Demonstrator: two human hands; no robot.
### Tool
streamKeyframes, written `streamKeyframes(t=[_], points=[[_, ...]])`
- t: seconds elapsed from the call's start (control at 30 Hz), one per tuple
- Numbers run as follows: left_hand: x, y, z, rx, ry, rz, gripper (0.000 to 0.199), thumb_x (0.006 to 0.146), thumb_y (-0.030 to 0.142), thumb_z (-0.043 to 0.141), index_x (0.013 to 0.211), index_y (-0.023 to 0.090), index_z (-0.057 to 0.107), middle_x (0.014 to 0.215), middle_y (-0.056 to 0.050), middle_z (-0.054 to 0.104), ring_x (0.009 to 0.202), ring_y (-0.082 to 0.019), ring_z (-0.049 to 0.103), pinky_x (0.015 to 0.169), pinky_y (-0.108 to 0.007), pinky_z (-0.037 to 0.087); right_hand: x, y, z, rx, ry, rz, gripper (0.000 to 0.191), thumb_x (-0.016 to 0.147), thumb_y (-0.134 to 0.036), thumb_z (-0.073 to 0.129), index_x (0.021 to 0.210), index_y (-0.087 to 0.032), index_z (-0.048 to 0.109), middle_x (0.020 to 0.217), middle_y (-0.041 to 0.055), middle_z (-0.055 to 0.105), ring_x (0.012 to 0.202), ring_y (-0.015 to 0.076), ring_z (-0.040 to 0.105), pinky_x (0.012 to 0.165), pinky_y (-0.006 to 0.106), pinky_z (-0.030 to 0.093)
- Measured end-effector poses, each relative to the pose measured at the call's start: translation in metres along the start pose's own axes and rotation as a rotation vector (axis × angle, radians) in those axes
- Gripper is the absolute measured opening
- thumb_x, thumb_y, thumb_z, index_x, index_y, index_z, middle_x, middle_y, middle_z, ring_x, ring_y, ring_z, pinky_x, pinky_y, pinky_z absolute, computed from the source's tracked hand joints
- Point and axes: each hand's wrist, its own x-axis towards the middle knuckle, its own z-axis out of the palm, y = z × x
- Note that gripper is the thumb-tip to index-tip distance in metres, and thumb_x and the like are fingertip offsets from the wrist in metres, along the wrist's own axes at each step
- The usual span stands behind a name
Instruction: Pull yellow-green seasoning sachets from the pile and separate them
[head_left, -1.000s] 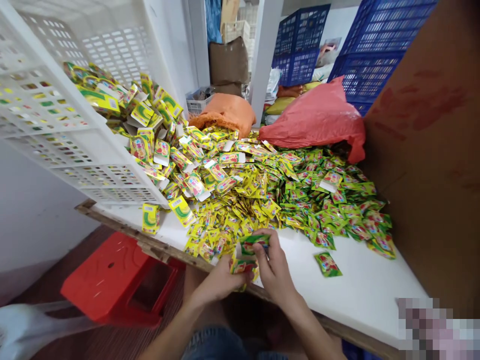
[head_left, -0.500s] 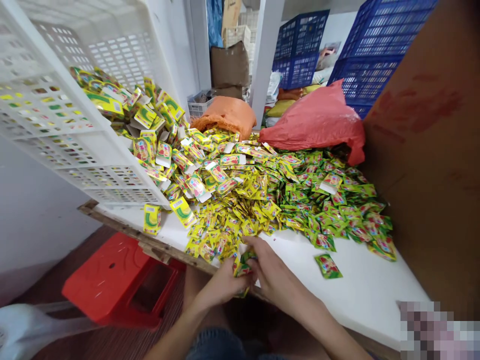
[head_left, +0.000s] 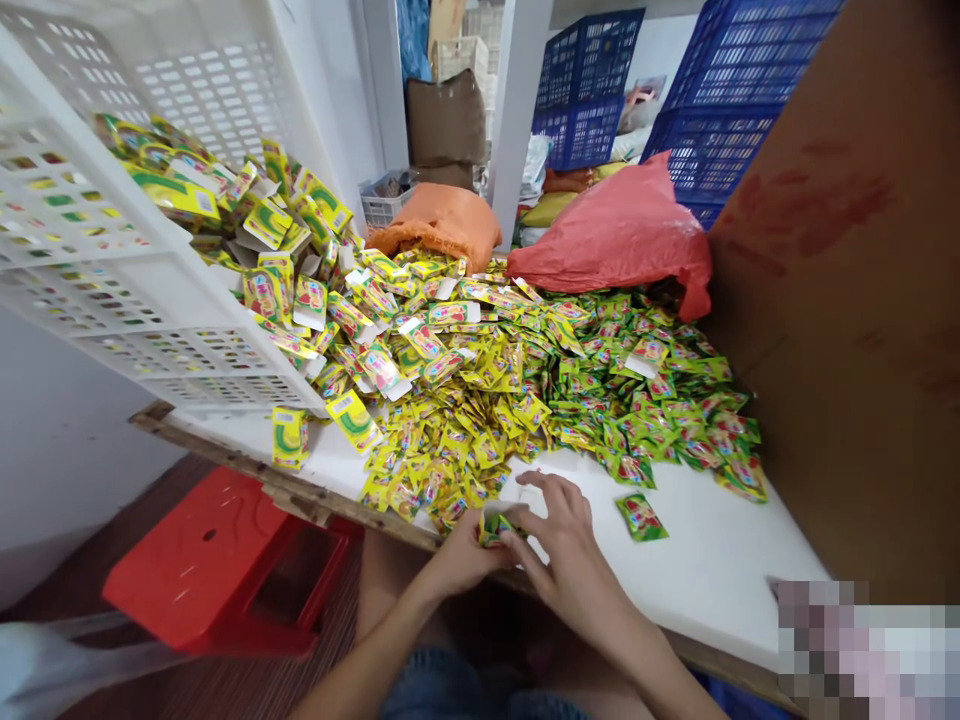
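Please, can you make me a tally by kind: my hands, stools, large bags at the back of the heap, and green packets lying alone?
Hands: 2 (left hand, right hand)
Stools: 1 (red stool)
Large bags: 2 (orange bag, red bag)
Lone green packet: 1
Total: 6

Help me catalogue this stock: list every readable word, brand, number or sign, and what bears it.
No text is legible.
Yellow boxes: lettering and barcode-like marks, too small and blurred.
Yellow sachets: print too small.
Green sachets: lettering too blurred.
Brown board: red smudges only.

White crate (head_left: 217, 100) — cut off; fingers' packet (head_left: 493, 527) — partly hidden.
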Motion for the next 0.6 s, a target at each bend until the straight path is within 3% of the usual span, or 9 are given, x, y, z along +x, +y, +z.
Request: streamKeyframes(t=[0.1,0.23,0.37,0.5,0.6], points=[[0.001,-0.004,-0.006,0.019,-0.049,0.059,0.040,0.062,0.026,0.074,0.098,0.013,0.062,0.085,-0.002,0.063,0.081,-0.017,0.054,0.077,-0.026,0.042,-0.003,-0.001,0.003,-0.031,-0.052,-0.040,0.014,0.085,-0.026,0.051,0.085,-0.024,0.064,0.134,0.0057,0.039,0.124,0.0311,0.028,0.095,0.051,0.033],[0.002,0.001,-0.010,0.111,-0.056,0.090,0.031,0.068,0.029,0.071,0.093,0.013,0.063,0.089,-0.002,0.059,0.084,-0.017,0.052,0.079,-0.027,0.040,-0.011,0.002,0.011,-0.010,0.067,0.025,0.018,0.088,-0.023,0.045,0.096,-0.025,0.061,0.124,0.0073,0.046,0.117,0.0267,0.037,0.091,0.047,0.036],[0.003,0.005,-0.008,0.143,-0.058,0.123,0.023,0.072,0.031,0.067,0.086,0.013,0.063,0.086,-0.003,0.058,0.083,-0.017,0.053,0.078,-0.028,0.040,-0.008,0.002,0.011,-0.014,0.097,0.004,0.015,0.087,-0.024,0.049,0.089,-0.025,0.063,0.117,0.0068,0.051,0.115,0.0270,0.040,0.090,0.047,0.035],[-0.001,0.003,-0.004,0.075,0.062,0.149,0.041,0.069,0.028,0.071,0.105,0.018,0.053,0.094,-0.003,0.060,0.089,-0.018,0.056,0.081,-0.030,0.042,-0.001,0.005,0.007,-0.008,0.038,0.011,0.020,0.087,-0.023,0.048,0.079,-0.025,0.066,0.115,0.0056,0.055,0.113,0.0273,0.042,0.090,0.048,0.037],[-0.009,-0.006,-0.002,-0.031,0.223,0.217,0.051,0.075,0.025,0.065,0.118,0.023,0.038,0.100,-0.004,0.059,0.089,-0.017,0.058,0.079,-0.029,0.045,-0.010,0.014,0.016,0.097,0.091,0.060,0.017,0.088,-0.027,0.048,0.094,-0.026,0.064,0.111,0.0065,0.058,0.107,0.0249,0.050,0.088,0.044,0.042]])
